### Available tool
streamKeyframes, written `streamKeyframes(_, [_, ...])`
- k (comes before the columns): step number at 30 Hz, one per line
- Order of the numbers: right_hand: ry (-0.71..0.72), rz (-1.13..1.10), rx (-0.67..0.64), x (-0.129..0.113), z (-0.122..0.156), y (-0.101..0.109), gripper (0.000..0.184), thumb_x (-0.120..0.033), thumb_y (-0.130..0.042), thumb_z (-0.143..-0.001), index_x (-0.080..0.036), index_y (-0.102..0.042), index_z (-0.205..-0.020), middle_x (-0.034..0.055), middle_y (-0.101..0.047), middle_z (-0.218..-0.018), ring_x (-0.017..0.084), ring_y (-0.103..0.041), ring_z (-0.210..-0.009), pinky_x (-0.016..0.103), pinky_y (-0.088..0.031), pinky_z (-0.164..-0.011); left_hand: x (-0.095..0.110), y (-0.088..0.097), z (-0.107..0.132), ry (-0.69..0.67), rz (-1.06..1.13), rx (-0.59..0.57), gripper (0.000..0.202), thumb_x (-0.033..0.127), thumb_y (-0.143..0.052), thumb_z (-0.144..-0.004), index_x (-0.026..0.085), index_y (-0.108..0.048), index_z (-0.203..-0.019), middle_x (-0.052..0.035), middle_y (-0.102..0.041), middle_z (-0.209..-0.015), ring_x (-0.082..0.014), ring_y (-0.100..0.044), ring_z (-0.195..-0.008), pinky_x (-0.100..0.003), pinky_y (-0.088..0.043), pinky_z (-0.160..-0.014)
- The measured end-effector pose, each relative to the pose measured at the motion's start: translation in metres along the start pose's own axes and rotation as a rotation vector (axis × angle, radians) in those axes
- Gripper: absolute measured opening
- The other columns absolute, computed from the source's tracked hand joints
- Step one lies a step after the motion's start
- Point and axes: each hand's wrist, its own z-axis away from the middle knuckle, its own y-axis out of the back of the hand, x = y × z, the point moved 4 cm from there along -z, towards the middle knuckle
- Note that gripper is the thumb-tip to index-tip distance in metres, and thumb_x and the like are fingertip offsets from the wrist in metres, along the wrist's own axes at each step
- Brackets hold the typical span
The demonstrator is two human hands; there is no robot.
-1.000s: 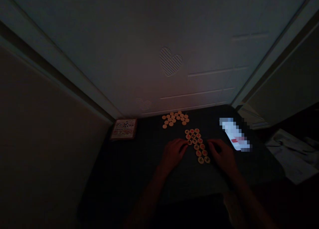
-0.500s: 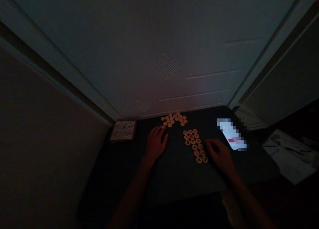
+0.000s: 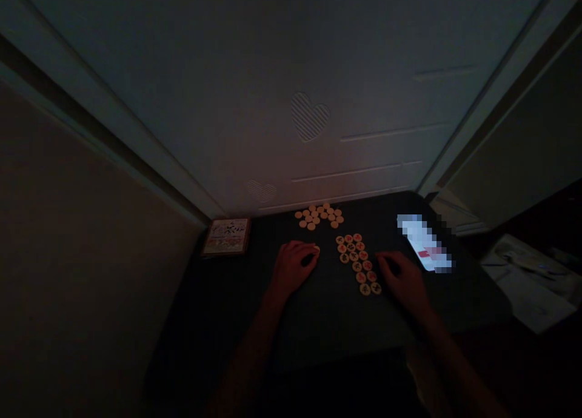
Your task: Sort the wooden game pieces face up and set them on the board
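My left hand (image 3: 295, 266) is above the dark table, fingers curled, with a round pale xiangqi piece (image 3: 317, 249) pinched at its fingertips. To its right lie face-up xiangqi pieces (image 3: 353, 257) with red and black characters, laid close together in short rows that step down to the right. My right hand (image 3: 402, 278) rests just right of these rows, thumb and fingers closed; whether it holds anything is hidden. Behind my left hand, a loose cluster of pale xiangqi pieces (image 3: 313, 215) shows no visible markings.
A flat box (image 3: 226, 237) with a printed lid sits at the back left of the dark table (image 3: 313, 327). A lit phone (image 3: 421, 242), partly pixelated, lies on the right. A white door (image 3: 254, 103) with heart patterns rises behind. Pale objects (image 3: 531, 285) lie beyond the table's right edge.
My left hand has moved right and slightly nearer, from the edge of the pale cluster towards the rows, its fingers now closed on a piece. My right hand has hardly moved.
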Motion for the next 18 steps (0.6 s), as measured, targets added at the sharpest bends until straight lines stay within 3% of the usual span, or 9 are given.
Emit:
streamKeyframes(11, [0.018,-0.005,0.006,-0.002,0.001,0.001,0.031,-0.045,-0.054,-0.097,-0.021,-0.072,-0.107,0.0095,-0.075,-0.107,0.026,-0.071,-0.097,0.04,-0.056,-0.084,0.011,-0.002,0.004,-0.003,0.136,-0.066,0.022,0.024,-0.065,-0.091,0.025,-0.068,-0.113,-0.0043,-0.071,-0.114,-0.0228,-0.065,-0.109,-0.043,-0.05,-0.099])
streamKeyframes(18, [0.018,-0.046,0.069,-0.008,0.002,0.008,0.03,-0.045,-0.054,-0.097,-0.022,-0.072,-0.106,0.0095,-0.075,-0.107,0.027,-0.071,-0.099,0.041,-0.056,-0.087,0.046,-0.007,0.022,0.04,0.382,-0.156,0.022,0.018,-0.06,-0.092,0.026,-0.069,-0.111,-0.0039,-0.067,-0.115,-0.0171,-0.067,-0.104,-0.032,-0.055,-0.095])
